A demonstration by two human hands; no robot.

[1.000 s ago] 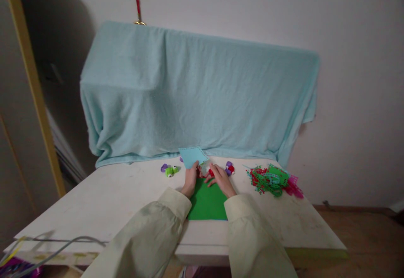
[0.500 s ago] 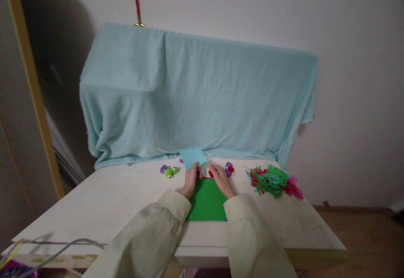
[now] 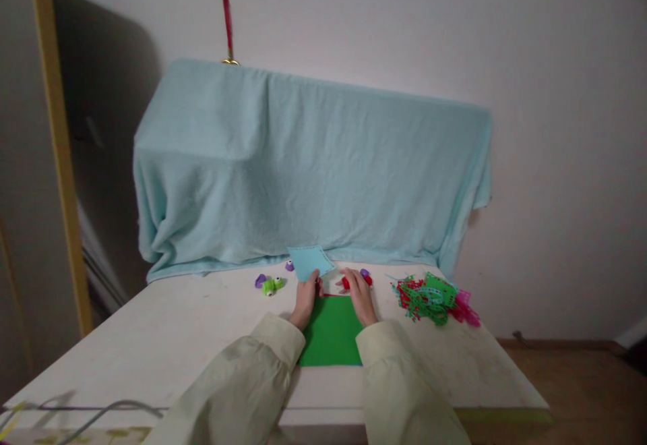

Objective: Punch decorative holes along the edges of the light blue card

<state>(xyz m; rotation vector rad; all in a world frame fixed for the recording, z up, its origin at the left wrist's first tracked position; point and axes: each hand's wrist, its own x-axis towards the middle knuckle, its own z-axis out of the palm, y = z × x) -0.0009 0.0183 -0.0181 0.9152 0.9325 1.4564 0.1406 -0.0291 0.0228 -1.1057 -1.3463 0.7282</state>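
My left hand (image 3: 305,298) pinches the lower edge of a light blue sheet (image 3: 309,261) with a dashed line along its edges, holding it tilted up off the table. My right hand (image 3: 360,297) is just to its right, its fingers bent round a small red piece (image 3: 346,283) partly hidden by them. Under and between my wrists lies a green sheet (image 3: 331,330), with a red edge showing at its far side. Beyond my right fingers is a purple piece (image 3: 364,273), close to more red.
Left of my hands sits a small green figure (image 3: 271,286) with eyes, beside a purple piece (image 3: 260,280). Another purple piece (image 3: 289,265) lies farther back. At the right is a tangled pile of perforated strips (image 3: 429,297). A pale blue cloth (image 3: 313,162) hangs behind the table (image 3: 202,337).
My right hand has moved slightly right, away from my left hand, with the small red piece at its fingers. The left hand keeps the light blue sheet. The view has tilted up a little.
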